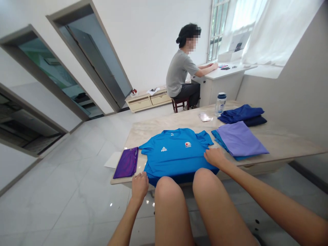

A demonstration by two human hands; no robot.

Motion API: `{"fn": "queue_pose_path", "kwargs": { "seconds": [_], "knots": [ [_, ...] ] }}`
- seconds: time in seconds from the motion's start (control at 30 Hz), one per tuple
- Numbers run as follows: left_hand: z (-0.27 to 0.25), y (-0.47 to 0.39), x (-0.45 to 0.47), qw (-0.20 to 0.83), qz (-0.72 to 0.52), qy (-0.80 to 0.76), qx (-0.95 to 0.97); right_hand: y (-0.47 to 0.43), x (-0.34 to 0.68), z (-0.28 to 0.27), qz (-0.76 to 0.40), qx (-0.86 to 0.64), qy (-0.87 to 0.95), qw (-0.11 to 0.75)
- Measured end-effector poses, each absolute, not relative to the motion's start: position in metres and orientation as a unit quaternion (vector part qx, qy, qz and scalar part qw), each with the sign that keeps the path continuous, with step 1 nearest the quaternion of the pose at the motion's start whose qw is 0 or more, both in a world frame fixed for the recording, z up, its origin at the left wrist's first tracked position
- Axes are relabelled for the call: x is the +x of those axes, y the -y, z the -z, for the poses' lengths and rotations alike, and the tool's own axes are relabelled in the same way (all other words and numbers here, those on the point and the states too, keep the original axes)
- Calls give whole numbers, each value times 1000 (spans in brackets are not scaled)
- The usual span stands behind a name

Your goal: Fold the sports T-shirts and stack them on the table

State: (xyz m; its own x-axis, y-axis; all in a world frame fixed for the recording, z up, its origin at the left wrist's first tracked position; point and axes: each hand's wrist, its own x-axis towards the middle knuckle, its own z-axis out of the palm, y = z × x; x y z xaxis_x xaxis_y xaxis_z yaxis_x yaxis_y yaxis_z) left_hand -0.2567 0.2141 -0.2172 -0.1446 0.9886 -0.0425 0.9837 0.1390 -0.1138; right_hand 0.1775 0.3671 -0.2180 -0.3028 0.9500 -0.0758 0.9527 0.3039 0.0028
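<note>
A blue T-shirt [176,150] lies spread front side up on the table, its collar away from me and its lower part hanging over the near edge. My left hand [140,184] is closed on the shirt's left side near the hem, at the table edge. On the opposite side, my right hand [214,158] pinches the shirt's edge below the sleeve. Left of the shirt rests a folded purple garment [126,162]. To the right is a stack with a folded lavender cloth [242,138] on top of blue fabric.
Dark blue folded clothes [242,114] and a clear water bottle [220,104] with a blue lid stand farther back on the marble-look table [153,123]. Beyond it, a person [179,71] in a grey T-shirt sits at a white desk [222,77]. My knees are against the near side.
</note>
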Motion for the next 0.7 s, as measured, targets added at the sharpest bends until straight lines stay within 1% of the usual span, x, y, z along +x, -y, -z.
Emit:
{"fn": "queue_pose_path", "kwargs": {
  "seconds": [0.07,0.2,0.27,0.33,0.43,0.53,0.6,0.7],
  "knots": [
    [212,-211,-254,17,-85,768,-635,-369,175,217,34,601,-798,34],
    [206,-208,-256,-32,-142,779,-610,-366,177,227,54,621,-781,27],
    [202,-211,-260,-58,-135,775,-615,-367,177,233,50,621,-782,4],
    [198,-221,-266,-78,-106,776,-617,-373,176,240,28,609,-791,-43],
    [190,-252,-278,-84,-48,787,-610,-388,172,257,-1,595,-796,-114],
    [183,-298,-294,-68,-9,780,-622,-408,176,281,-9,598,-785,-163],
    [183,-331,-305,-58,-17,772,-633,-424,185,296,-19,600,-777,-188],
    [192,-377,-318,-49,-42,772,-633,-450,206,309,-22,604,-772,-199]
  ]
}}
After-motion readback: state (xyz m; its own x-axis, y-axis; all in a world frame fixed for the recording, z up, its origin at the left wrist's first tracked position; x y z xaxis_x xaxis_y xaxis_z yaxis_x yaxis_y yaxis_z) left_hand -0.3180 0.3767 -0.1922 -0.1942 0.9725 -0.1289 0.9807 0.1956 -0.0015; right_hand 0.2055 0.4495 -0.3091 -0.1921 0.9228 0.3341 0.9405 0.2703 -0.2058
